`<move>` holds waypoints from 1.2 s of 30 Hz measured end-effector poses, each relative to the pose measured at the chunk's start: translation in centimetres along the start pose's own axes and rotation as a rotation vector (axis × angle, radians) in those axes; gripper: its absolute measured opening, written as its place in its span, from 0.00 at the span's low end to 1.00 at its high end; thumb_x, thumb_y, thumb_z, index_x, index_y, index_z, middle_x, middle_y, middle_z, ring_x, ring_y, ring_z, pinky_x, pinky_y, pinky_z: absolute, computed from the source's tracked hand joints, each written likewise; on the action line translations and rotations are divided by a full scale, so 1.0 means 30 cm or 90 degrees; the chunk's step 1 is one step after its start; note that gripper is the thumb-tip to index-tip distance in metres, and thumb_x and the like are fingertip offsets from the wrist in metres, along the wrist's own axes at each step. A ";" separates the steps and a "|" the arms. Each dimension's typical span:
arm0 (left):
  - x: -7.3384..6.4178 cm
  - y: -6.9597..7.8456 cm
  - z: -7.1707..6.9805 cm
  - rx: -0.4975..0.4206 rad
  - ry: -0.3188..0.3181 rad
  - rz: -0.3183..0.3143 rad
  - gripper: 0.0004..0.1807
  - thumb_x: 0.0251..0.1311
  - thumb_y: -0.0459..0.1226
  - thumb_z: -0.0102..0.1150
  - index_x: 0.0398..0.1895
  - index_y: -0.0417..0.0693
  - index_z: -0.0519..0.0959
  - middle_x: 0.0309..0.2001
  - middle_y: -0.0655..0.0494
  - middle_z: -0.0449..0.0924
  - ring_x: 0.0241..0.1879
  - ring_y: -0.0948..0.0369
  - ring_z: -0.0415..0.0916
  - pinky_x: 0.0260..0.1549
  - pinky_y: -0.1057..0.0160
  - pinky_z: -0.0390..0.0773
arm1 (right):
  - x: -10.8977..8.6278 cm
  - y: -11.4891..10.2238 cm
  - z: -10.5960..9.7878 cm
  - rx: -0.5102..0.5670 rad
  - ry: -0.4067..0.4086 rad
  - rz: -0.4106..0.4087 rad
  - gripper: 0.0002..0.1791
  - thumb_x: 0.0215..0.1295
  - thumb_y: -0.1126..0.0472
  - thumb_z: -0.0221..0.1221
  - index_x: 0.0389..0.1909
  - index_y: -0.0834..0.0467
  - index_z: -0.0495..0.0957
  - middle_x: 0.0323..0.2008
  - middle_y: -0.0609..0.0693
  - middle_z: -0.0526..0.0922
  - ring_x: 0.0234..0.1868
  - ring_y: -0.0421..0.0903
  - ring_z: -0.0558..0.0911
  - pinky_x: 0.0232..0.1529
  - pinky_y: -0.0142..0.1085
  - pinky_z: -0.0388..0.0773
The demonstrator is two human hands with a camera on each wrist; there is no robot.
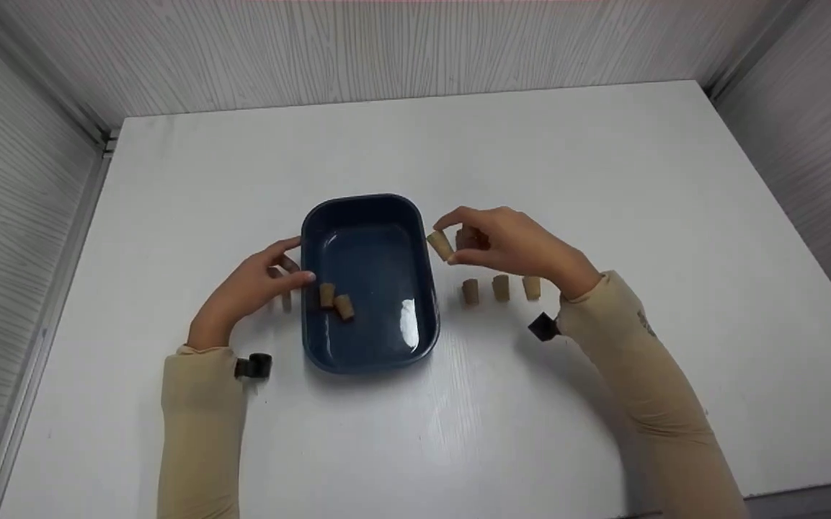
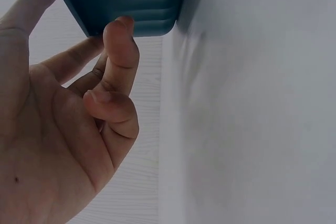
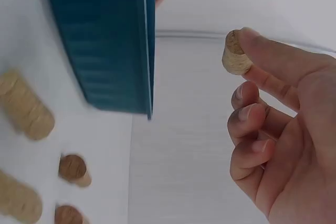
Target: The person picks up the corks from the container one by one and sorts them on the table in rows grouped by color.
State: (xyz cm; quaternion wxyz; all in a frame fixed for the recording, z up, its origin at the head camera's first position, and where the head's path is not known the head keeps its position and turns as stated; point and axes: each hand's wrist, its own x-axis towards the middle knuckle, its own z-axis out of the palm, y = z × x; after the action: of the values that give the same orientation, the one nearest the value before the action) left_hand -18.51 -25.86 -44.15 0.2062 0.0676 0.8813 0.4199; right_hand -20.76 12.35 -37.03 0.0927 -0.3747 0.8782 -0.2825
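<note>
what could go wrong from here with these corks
The pinched cork in the right hand is near the rim of the blue tray, so it might slip and fall outside.
In the head view, that hand appears close to the row of corks and could knock one.
The left hand holds just one side, so a bump might shift the tray.

The place looks like a small partitioned work booth: pale wood-grain panels [image 1: 386, 50] enclose a white surface [image 1: 566, 158] at the back and both sides, with a grey rail [image 1: 44, 324] along the left. The wider building cannot be told.
</note>
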 end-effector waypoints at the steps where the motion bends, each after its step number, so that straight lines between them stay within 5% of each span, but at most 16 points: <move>1: -0.002 -0.002 -0.001 0.000 0.000 -0.001 0.43 0.59 0.60 0.58 0.75 0.61 0.57 0.49 0.48 0.75 0.32 0.54 0.77 0.35 0.59 0.72 | -0.011 0.012 -0.001 0.003 0.005 0.007 0.21 0.64 0.54 0.63 0.57 0.51 0.74 0.25 0.47 0.75 0.26 0.40 0.71 0.32 0.33 0.68; 18: -0.013 -0.005 -0.011 0.023 0.011 0.007 0.43 0.59 0.60 0.58 0.75 0.59 0.57 0.49 0.48 0.76 0.35 0.53 0.75 0.34 0.60 0.71 | -0.227 0.241 -0.035 0.054 0.067 0.140 0.22 0.64 0.56 0.63 0.55 0.58 0.71 0.26 0.47 0.75 0.26 0.41 0.71 0.30 0.30 0.67; 36: -0.012 0.000 -0.015 0.026 0.005 -0.003 0.43 0.60 0.60 0.57 0.75 0.57 0.55 0.50 0.47 0.76 0.36 0.54 0.74 0.35 0.60 0.69 | -0.358 0.307 -0.030 0.001 -0.005 0.250 0.21 0.65 0.51 0.62 0.54 0.56 0.71 0.29 0.49 0.76 0.27 0.42 0.70 0.29 0.33 0.68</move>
State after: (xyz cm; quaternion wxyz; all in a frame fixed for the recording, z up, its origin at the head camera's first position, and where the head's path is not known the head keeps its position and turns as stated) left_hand -18.37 -26.29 -43.79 0.2020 0.0679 0.8907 0.4015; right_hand -19.13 25.51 -42.03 0.1498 -0.1971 0.9338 -0.2583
